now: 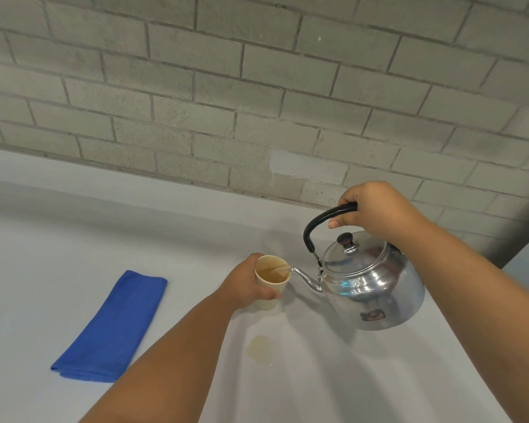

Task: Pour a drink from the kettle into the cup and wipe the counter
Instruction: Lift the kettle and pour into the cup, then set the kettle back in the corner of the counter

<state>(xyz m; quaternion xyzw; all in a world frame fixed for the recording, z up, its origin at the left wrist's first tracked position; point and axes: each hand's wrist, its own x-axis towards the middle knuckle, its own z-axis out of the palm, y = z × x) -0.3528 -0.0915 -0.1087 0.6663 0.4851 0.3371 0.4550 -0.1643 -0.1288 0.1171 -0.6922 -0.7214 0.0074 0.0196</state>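
Note:
A shiny metal kettle hangs tilted above the white counter, its spout over the rim of a beige paper cup. My right hand grips the kettle's black handle from above. A thin stream of brownish drink runs from the spout into the cup, which holds brown liquid. My left hand wraps around the cup's left side and holds it on the counter. A folded blue cloth lies flat to the left, apart from both hands.
A pale brown spill sits on the counter in front of the cup. A grey brick wall runs along the back. The counter's right edge lies just past the kettle.

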